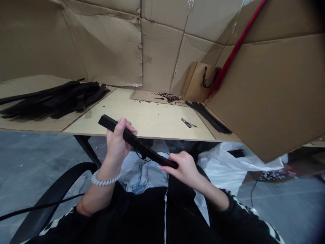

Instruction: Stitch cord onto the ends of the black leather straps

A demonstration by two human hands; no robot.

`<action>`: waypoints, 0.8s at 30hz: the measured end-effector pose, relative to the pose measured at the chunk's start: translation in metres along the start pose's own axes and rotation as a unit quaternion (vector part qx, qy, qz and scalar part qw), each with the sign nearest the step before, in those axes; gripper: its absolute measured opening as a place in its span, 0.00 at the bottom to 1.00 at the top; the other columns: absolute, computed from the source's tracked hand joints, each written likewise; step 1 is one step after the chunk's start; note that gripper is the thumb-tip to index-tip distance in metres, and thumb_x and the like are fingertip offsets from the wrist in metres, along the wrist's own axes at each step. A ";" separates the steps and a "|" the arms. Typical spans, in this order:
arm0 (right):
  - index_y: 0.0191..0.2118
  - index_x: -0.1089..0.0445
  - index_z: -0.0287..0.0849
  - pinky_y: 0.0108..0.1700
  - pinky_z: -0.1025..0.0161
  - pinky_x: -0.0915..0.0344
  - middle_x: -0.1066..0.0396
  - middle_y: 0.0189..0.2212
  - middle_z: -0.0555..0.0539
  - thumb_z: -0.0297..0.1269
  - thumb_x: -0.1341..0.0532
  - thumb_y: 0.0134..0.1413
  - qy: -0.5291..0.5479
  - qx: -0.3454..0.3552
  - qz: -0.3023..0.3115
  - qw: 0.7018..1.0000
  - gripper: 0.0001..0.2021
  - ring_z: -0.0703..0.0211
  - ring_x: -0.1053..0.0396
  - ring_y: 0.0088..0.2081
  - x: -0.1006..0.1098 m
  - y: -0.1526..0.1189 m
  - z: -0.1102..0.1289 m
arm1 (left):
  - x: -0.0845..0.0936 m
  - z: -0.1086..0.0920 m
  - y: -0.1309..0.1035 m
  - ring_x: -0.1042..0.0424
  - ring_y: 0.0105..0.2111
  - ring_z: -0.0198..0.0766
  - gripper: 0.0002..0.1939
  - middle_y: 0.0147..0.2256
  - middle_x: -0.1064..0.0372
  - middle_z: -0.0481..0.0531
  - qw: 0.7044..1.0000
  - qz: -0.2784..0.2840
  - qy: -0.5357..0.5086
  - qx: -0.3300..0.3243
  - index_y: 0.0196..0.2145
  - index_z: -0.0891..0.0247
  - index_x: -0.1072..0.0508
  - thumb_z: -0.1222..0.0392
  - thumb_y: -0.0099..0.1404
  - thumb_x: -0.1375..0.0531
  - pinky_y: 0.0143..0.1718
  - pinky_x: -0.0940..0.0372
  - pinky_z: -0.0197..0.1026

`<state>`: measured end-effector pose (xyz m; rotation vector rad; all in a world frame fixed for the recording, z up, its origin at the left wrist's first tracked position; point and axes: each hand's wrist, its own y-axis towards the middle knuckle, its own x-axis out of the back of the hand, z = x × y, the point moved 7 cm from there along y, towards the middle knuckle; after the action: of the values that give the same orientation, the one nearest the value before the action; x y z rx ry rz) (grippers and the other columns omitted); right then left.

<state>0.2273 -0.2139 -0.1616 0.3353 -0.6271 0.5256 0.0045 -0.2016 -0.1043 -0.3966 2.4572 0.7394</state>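
A long black strip (144, 147) slants down to the right in front of the table edge, above my lap. My left hand (118, 138) is wrapped round its upper part, with the thumb on top and a squared end sticking out past the fingers. At the lower right end my right hand (182, 166) pinches the strip between thumb and fingers. A thin dark cord (142, 158) hangs in a loop beneath the strip's middle, over my jeans.
Black strips (58, 100) are heaped at the table's left, more (209, 117) lie at the right. Small scissors (187, 122), tangled dark cord (171, 98) and a paper bag (196, 81) are on the table (122, 112). Cardboard walls surround it; a white sack (223, 166) stands below right.
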 end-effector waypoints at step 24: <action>0.34 0.33 0.37 0.19 0.66 0.46 0.36 0.18 0.49 0.73 0.61 0.56 0.376 -0.118 0.347 0.851 0.40 0.66 0.44 0.14 -0.057 -0.028 -0.021 | -0.002 -0.012 -0.004 0.51 0.15 0.26 0.24 0.15 0.52 0.43 0.998 0.025 -0.046 -0.037 0.17 0.64 0.33 0.43 0.58 0.34 0.17 0.48 0.35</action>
<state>0.2137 -0.2485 -0.2175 -0.3625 -0.0096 1.1853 0.0025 -0.2110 -0.0966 -0.3219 2.3671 0.8522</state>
